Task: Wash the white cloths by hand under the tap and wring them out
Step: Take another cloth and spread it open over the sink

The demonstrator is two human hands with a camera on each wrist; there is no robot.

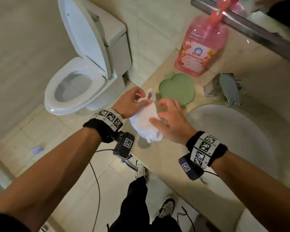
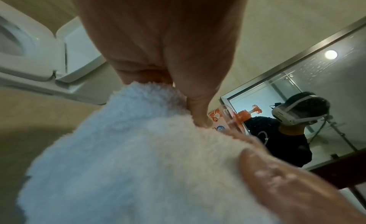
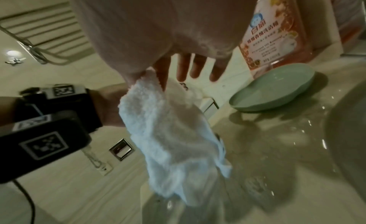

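Note:
My left hand (image 1: pixel 140 100) pinches the top edge of a white fluffy cloth (image 1: pixel 144 127) and holds it up over the wet counter (image 1: pixel 159 158), left of the basin. The cloth (image 3: pixel 168 133) hangs down bunched, with a small label near its top. My right hand (image 1: pixel 159 113) is beside the cloth with its fingers (image 3: pixel 183 67) straight and spread, and its soapy thumb (image 2: pixel 277 180) lies against the cloth (image 2: pixel 128 157). The tap (image 1: pixel 228 88) stands at the back of the basin (image 1: pixel 233 134); no water runs from it.
A green heart-shaped dish (image 1: pixel 177 87) lies on the counter just beyond my hands. A pink detergent bottle (image 1: pixel 201 47) stands behind it below the mirror frame (image 1: pixel 258 29). A toilet (image 1: pixel 77 72) with its lid up is on the left.

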